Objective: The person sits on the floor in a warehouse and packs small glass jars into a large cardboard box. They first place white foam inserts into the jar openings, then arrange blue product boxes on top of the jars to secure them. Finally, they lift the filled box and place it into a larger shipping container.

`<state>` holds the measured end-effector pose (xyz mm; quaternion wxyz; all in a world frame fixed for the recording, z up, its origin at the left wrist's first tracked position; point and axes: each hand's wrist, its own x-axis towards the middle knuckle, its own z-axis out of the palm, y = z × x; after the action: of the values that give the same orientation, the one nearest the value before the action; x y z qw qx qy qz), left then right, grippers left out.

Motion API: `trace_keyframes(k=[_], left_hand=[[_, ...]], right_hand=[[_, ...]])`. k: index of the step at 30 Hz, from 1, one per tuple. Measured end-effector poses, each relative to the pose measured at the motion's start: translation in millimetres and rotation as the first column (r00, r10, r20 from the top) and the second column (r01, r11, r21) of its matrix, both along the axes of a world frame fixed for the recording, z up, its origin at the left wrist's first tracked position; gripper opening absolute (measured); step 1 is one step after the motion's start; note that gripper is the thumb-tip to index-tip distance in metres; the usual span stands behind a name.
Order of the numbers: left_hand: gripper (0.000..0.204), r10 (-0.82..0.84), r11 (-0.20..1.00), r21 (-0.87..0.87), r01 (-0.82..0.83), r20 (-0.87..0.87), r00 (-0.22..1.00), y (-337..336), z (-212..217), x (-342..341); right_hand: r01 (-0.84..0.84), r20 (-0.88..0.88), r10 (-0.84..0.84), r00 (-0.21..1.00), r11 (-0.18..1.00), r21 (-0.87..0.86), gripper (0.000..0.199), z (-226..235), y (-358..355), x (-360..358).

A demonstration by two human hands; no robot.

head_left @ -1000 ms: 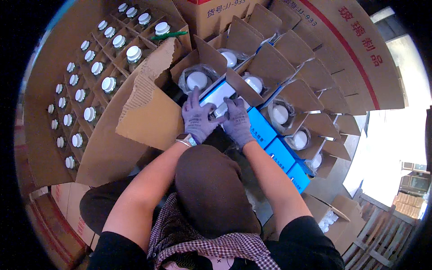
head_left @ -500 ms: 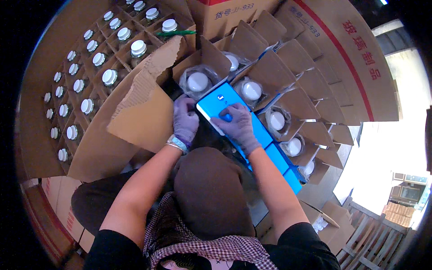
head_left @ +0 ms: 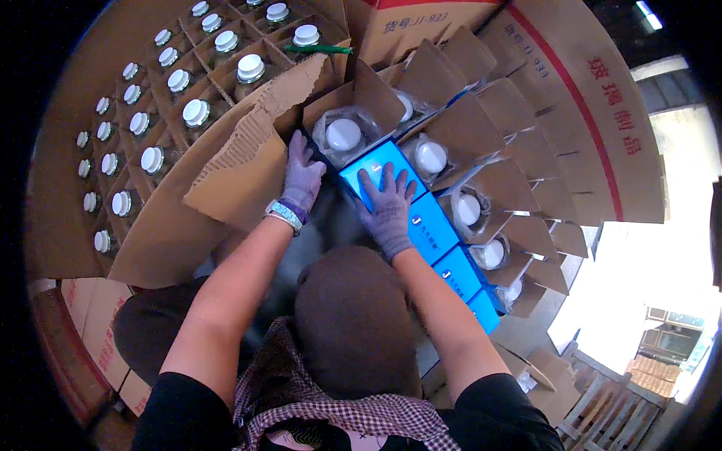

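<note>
My right hand [head_left: 389, 212], in a grey-purple glove, lies with fingers spread on the nearest end of a row of blue boxes [head_left: 435, 234]. The boxes fit lengthwise along the near side of a divided carton [head_left: 459, 124]. My left hand [head_left: 303, 179], also gloved, has its fingers stretched up against the carton's left corner, thumb apart; its fingertips are partly hidden. Beside the boxes stand jars with white lids [head_left: 344, 135], wrapped in clear plastic, in cardboard cells. A bracelet or watch [head_left: 284, 213] circles my left wrist.
A second divided carton [head_left: 56, 225] at the left holds several clear glass jars with white lids [head_left: 152, 159]. A torn brown flap [head_left: 237, 177] stands between the cartons. A green pen-like object [head_left: 318, 49] lies on the dividers. A slatted wooden pallet [head_left: 617, 406] is at lower right.
The end blue box has gone from tilted to flat, in line with the others. My right hand's fingers have spread over it. My left hand has shifted up along the carton's corner.
</note>
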<state>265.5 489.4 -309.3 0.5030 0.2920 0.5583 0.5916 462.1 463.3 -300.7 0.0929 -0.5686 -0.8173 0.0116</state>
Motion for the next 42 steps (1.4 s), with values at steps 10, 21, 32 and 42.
trace_keyframes(k=[10,21,32,42], left_hand=[[0.148,-0.207,0.972,-0.095,0.215,-0.779,0.592,57,11,-21],[0.032,-0.076,0.979,-0.033,0.200,-0.974,0.211,55,-10,-9],[0.059,0.097,0.995,0.011,-0.100,0.142,0.985,44,-33,-8],[0.076,0.004,0.997,-0.082,0.009,0.167,0.986,36,-14,-4]], right_hand=[[-0.058,0.055,0.062,0.997,0.996,-0.066,0.074,14,-4,-10],[0.270,-0.766,0.069,0.639,0.912,0.308,0.040,76,86,-30],[0.047,-0.211,-0.064,0.975,0.995,-0.084,0.051,29,84,-77],[0.025,-0.123,-0.018,0.992,0.998,0.052,0.068,4,90,-85]])
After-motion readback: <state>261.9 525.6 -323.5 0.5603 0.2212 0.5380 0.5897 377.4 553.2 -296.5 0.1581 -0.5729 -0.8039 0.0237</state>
